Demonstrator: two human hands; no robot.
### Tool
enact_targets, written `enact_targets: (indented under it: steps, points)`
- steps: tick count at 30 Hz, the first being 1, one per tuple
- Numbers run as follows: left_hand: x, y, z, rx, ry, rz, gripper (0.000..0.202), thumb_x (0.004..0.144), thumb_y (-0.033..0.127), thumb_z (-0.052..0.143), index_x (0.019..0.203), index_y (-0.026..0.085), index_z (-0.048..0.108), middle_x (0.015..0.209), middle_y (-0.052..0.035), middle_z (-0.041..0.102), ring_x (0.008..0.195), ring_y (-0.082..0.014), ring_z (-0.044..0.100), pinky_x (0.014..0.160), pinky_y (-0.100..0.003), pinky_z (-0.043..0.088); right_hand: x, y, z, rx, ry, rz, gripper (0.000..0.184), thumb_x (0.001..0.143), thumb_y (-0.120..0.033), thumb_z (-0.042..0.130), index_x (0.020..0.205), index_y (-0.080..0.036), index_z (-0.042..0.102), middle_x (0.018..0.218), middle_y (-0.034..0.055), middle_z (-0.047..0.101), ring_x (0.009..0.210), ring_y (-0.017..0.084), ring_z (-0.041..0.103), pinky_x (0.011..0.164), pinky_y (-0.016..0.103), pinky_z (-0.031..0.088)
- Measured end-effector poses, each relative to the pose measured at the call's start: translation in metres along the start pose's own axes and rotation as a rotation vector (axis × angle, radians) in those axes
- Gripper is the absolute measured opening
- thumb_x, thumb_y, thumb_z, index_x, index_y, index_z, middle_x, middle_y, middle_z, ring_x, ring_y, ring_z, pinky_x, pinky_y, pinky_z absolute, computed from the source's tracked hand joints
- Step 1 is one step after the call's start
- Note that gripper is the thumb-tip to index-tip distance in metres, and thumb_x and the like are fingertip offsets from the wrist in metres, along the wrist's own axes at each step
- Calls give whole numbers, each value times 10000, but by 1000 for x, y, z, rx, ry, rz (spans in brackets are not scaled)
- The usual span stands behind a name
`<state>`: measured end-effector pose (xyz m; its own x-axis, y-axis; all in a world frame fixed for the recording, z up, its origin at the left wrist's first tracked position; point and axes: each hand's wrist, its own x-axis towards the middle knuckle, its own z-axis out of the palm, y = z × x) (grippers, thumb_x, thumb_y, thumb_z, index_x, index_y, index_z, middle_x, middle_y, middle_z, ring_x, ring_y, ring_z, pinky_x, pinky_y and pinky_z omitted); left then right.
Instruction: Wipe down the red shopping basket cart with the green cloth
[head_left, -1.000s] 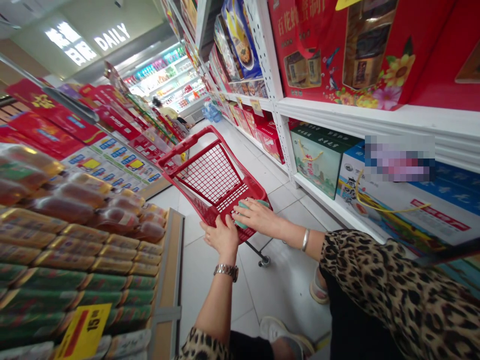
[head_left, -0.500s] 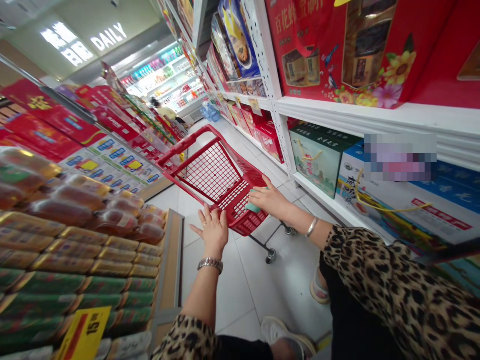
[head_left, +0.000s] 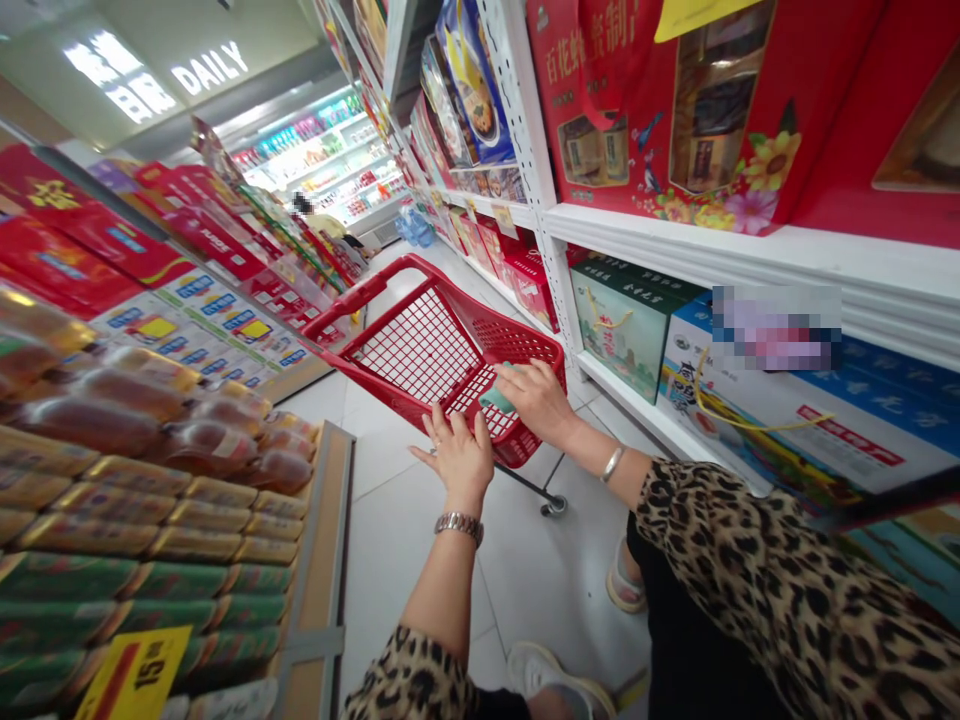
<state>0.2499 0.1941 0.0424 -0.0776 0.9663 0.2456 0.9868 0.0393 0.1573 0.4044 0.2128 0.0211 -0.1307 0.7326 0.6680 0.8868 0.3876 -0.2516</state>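
A red plastic shopping cart [head_left: 409, 370] with a grid basket stands in the aisle before me. My right hand [head_left: 536, 400] is at the near end of the cart, its fingers closed on a small green cloth [head_left: 496, 396] that lies against the basket. My left hand [head_left: 461, 455], a metal watch on its wrist, is at the near left side of the cart with fingers spread and nothing in it. Whether its fingertips touch the rim I cannot tell. Inside the basket only the red grid shows.
Along the right run white shelves [head_left: 720, 255] holding red gift boxes [head_left: 600, 90] and a blue-and-white box [head_left: 780, 410]. Stacked cans [head_left: 180, 580] and bottles [head_left: 127, 405] line the left. Farther back, a person [head_left: 322, 225] is near a lit display case. Tiled floor [head_left: 420, 560] lies between.
My left hand has moved right along the near side of the cart. The right hand, with the green cloth, has shifted slightly. The view has turned a little.
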Motion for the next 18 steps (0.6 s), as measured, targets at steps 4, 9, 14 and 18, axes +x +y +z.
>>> enact_targets:
  steps: [4,9,14,18]
  points:
    - [4,-5,-5,-3,-28,-26,460,1036,444,333,1275,198,641,1699,-137,290,1584,-356,206,1188,-774,121,-12,-3,-11,-10,-107,15,257,972,-196,625,1220,-194,689,1353,123,686,1174,282,629,1124,539,388]
    - [12,-21,-10,-37,-76,-78,492,1044,449,275,1311,222,620,1728,-91,214,1588,-354,187,1202,-754,121,-19,-7,-12,-27,-125,-89,346,991,-128,547,1313,-216,636,1425,129,633,1271,274,585,1112,510,420]
    - [13,-34,-12,-44,-88,-86,495,1045,449,259,1338,240,599,1735,-77,191,1589,-348,186,1211,-742,112,-14,-7,0,-36,-61,-177,248,1029,-149,481,1155,-184,691,1237,129,730,945,217,678,981,440,498]
    - [9,-36,-11,-44,-73,-80,484,1045,438,265,1302,229,618,1729,-93,208,1583,-355,206,1202,-758,111,-17,-19,9,-26,108,-194,221,1031,-159,493,1123,-214,686,1265,92,730,1169,256,642,1184,614,318]
